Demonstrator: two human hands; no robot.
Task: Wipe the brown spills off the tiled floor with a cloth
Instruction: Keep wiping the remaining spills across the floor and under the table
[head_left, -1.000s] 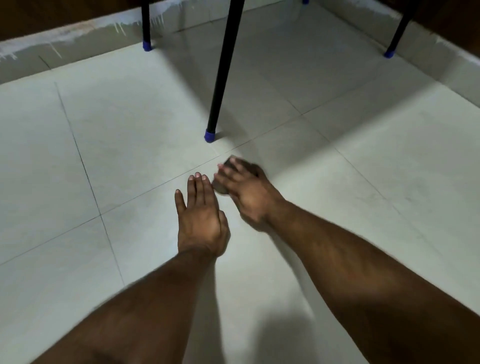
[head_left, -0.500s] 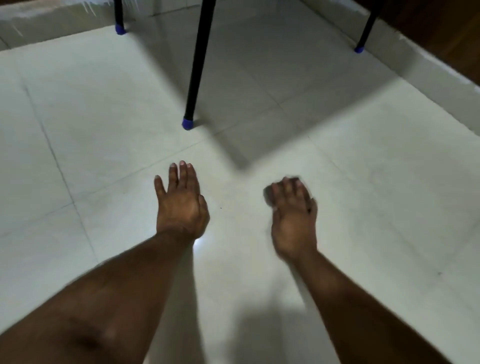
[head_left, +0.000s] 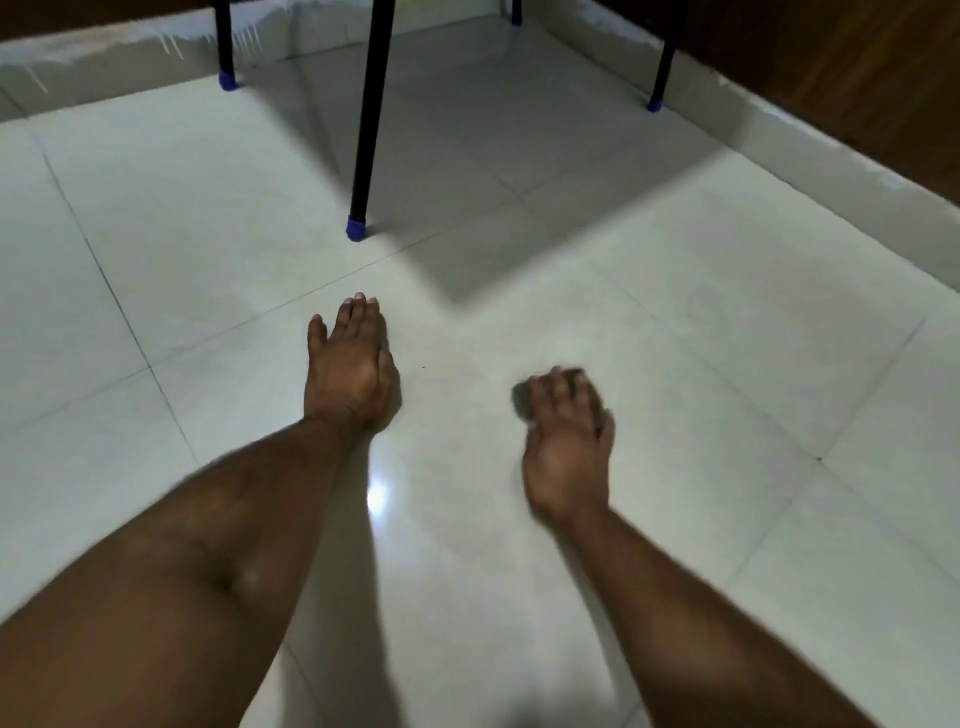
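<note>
My right hand (head_left: 569, 441) presses a small dark cloth (head_left: 521, 400) flat against the pale tiled floor (head_left: 701, 322); only the cloth's left edge and a bit by the fingertips show, and the hand is blurred. My left hand (head_left: 350, 369) lies palm down on the floor to the left, fingers together, holding nothing. A tiny dark speck (head_left: 423, 367) sits between the hands. No brown spill is plainly visible on the tiles around them.
A black furniture leg with a blue cap (head_left: 356, 231) stands just beyond my left hand. Two more capped legs (head_left: 227, 80) (head_left: 654, 104) stand further back. A raised pale skirting (head_left: 779, 140) runs along the right and back walls.
My right hand slid the cloth from beside my left hand's fingertips out to the right and slightly toward me. The left hand stayed planted on the floor.
</note>
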